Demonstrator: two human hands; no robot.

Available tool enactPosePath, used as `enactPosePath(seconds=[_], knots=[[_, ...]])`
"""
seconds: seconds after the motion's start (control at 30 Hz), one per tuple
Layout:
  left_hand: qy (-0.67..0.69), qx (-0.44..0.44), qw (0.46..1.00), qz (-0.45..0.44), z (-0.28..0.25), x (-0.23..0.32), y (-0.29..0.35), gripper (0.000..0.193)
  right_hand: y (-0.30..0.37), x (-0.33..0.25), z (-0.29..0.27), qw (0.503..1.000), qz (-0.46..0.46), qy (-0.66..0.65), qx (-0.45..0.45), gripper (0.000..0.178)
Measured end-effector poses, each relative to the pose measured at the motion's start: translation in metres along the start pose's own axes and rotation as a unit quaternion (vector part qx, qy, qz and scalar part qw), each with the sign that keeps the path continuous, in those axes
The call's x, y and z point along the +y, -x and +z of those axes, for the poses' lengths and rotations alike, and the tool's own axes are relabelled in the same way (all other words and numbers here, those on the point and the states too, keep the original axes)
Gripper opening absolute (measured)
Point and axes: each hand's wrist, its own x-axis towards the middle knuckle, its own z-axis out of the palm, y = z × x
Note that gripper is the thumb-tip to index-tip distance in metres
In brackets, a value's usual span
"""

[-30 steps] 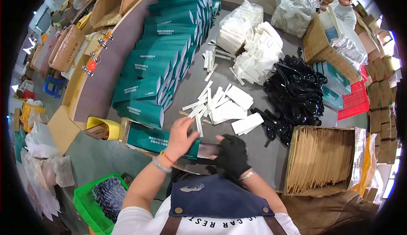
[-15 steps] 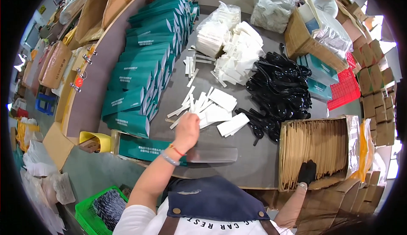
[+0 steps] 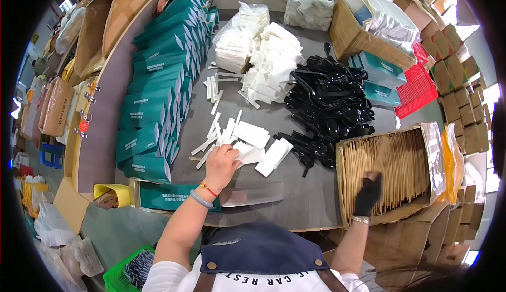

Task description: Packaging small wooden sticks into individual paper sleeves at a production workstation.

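Note:
My left hand (image 3: pixel 221 166), bare, with a red cord and a pale bangle at the wrist, is at the near edge of a loose pile of flat white paper strips (image 3: pixel 252 134). Its fingers are bent and closed on a white paper piece, partly hidden by the hand. On the right, my right hand (image 3: pixel 368 194) wears a black glove with bare fingertips and is over a carton (image 3: pixel 343 197) of tightly packed thin wooden sticks (image 3: pixel 403 168). Motion smears its fingers, so their grip is unclear. Black plastic spoons (image 3: pixel 329 99) lie heaped between the two hands.
Green printed pouches (image 3: pixel 142 110) stand in overlapping rows along the left wall. A long tray (image 3: pixel 253 194) with a green pouch lies along the near edge. Bagged white packets (image 3: pixel 234 49), an open carton (image 3: pixel 342 33) and a red basket (image 3: pixel 416 90) are farther off.
My right hand has moved farther in over the sticks from the carton's near side. My left hand's fingers have come lower onto the white pieces. The whole view has shifted slightly.

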Motion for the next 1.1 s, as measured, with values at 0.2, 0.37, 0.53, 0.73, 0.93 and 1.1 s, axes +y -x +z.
enactPosePath(seconds=[0.2,0.37,0.53,0.73,0.93,1.1], knots=[[-0.007,0.021,0.999,0.033,0.003,-0.001,-0.003,0.027,0.011,-0.1,0.109,0.935,-0.201,0.092,-0.277,0.024],[0.035,0.004,0.999,0.027,-0.006,0.004,0.001,0.022,0.0,-0.09,0.153,0.888,-0.248,0.222,-0.317,0.03],[0.327,-0.243,0.897,-0.172,-0.049,0.021,0.019,0.014,-0.002,-0.089,0.145,0.893,-0.242,0.215,-0.314,0.023],[0.082,-0.07,0.994,0.015,-0.051,0.029,0.073,0.032,0.013,-0.137,0.114,0.859,-0.298,0.175,-0.378,0.017],[0.024,-0.098,0.993,0.068,-0.054,0.039,0.111,0.047,0.097,-0.148,0.126,0.737,-0.317,0.104,-0.588,0.015],[-0.056,-0.179,0.981,0.051,-0.063,0.033,0.112,0.06,0.112,-0.139,0.113,0.866,-0.171,-0.001,-0.471,0.018]])
